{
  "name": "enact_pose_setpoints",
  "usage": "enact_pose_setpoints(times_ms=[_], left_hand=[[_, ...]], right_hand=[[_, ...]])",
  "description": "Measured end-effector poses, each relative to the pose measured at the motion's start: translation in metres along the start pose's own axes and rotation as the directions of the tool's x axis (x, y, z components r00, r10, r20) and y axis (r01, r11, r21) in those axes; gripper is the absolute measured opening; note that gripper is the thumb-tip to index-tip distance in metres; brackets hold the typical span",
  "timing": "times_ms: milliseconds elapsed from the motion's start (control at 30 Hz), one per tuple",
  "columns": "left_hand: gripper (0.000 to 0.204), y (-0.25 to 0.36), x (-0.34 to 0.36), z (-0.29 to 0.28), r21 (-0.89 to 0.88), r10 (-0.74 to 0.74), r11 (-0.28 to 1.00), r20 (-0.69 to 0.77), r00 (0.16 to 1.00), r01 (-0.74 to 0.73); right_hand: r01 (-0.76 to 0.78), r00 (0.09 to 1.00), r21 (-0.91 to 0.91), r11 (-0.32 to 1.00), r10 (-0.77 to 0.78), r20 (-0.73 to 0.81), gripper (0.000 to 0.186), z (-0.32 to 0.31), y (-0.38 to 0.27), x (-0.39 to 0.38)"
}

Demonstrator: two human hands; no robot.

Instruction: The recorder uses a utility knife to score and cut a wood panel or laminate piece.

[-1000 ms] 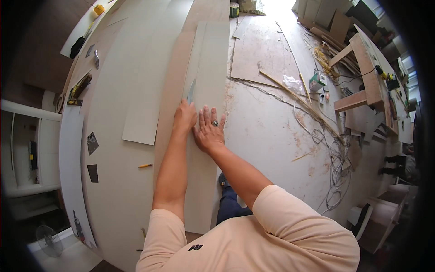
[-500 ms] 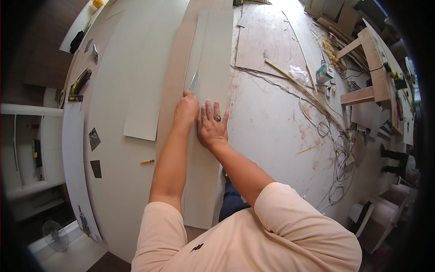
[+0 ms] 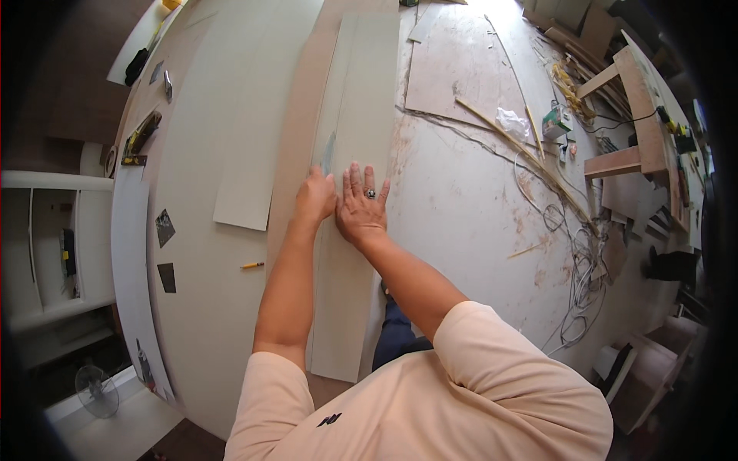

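Note:
A long, narrow pale board (image 3: 373,92) stretches away from me, with a lengthwise line near its left side. My left hand (image 3: 316,198) is closed around a knife, its handle hidden in the fist. The silver knife blade (image 3: 329,152) points away from me, lying along the line at the board's left part; it looks slightly blurred. Beside it, my right hand (image 3: 361,207) lies flat on the board with fingers spread and a ring on one finger. The two hands are close together, almost touching.
Left of the board lie a cut pale sheet (image 3: 244,207), a yellow pencil (image 3: 252,266), two dark patches and hand tools (image 3: 141,137). On the right are thin wood strips (image 3: 523,157), tangled cables (image 3: 578,307), a green box (image 3: 556,121) and a wooden frame (image 3: 642,131). A fan (image 3: 97,392) stands lower left.
My left hand has drawn the knife a short way toward me along the board. The right hand stays flat in the same place on it. The view has shifted slightly.

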State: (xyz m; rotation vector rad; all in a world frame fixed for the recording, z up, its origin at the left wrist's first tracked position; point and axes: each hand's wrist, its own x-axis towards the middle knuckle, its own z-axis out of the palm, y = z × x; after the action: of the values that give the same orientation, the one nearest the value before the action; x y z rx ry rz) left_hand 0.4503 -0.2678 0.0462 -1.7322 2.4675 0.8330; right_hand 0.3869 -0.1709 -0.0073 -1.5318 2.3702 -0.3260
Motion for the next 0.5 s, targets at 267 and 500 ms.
enact_pose_setpoints(times_ms=[267,500], left_hand=[[0.037,0.002,-0.009,-0.006,0.01,-0.055,0.998,0.023,0.998,0.054],[0.038,-0.005,-0.007,0.002,-0.008,-0.013,1.0,-0.012,1.0,0.012]], right_hand=[[0.053,0.977,-0.022,0.998,-0.047,0.21,0.067,-0.053,0.015,0.069],[0.052,0.965,-0.023,0.998,-0.045,0.258,0.071,-0.057,0.016,0.074]])
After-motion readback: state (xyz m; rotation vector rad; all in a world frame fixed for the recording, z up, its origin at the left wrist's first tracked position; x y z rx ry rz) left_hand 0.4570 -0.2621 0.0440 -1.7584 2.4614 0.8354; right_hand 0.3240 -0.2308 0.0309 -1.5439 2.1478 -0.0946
